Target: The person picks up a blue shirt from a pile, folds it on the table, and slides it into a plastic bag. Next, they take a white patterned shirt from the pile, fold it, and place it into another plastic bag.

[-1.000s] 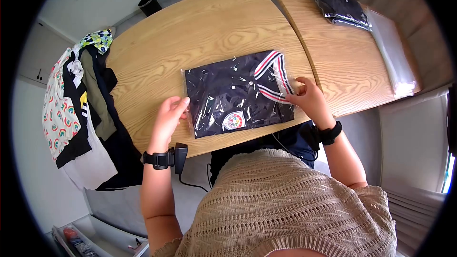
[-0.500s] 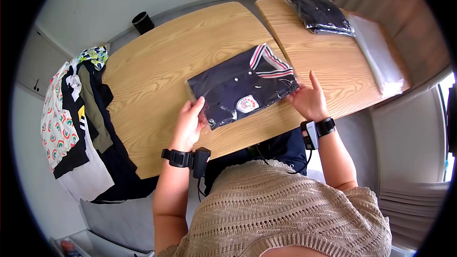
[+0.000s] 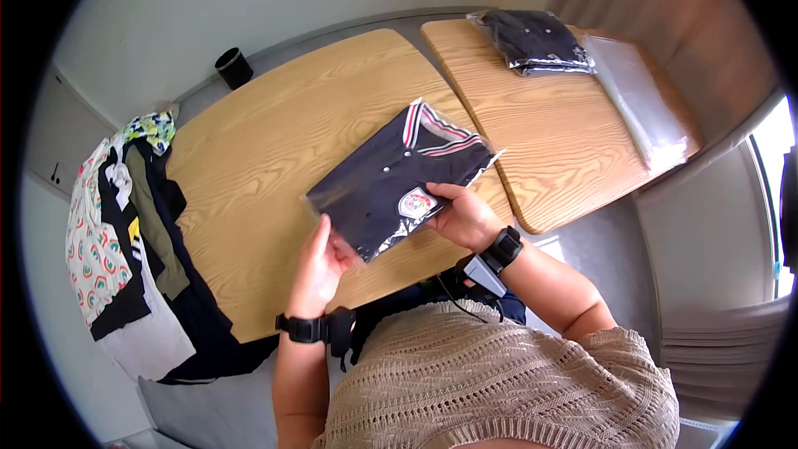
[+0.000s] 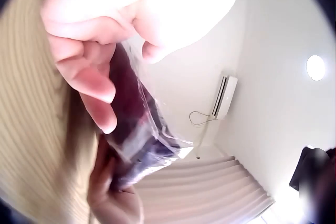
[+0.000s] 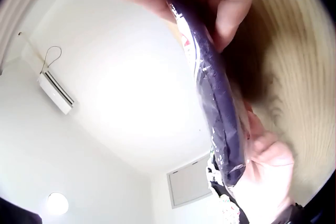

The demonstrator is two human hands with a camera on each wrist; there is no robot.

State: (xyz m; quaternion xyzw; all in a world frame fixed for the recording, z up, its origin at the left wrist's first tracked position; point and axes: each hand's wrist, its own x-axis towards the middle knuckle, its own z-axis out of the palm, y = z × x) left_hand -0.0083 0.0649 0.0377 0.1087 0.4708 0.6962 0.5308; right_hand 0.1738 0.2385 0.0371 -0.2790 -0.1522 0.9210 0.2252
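Note:
A folded dark shirt in a clear bag (image 3: 366, 187), with a striped collar and a round crest, is tilted above the table in the head view. The right hand (image 3: 467, 218) pinches its near edge beside the crest, thumb on top and fingers beneath. At the bag's left corner, the left hand (image 3: 320, 268) holds it between thumb and fingers. The left wrist view shows the left fingers (image 4: 97, 95) under the bagged shirt (image 4: 137, 113). In the right wrist view, the bag (image 5: 218, 103) is seen edge-on between the right thumb and fingers.
Another bagged dark garment (image 3: 536, 40) and a stack of clear bags (image 3: 638, 100) lie on the right-hand table (image 3: 540, 133). Several garments (image 3: 170, 258) hang over the left edge of the main table (image 3: 249, 166). Beyond it stands a black bin (image 3: 233, 69).
The bagged shirt has been raised off the table and turned, its collar end away from the body. The right hand has moved from the collar end to the near edge by the crest.

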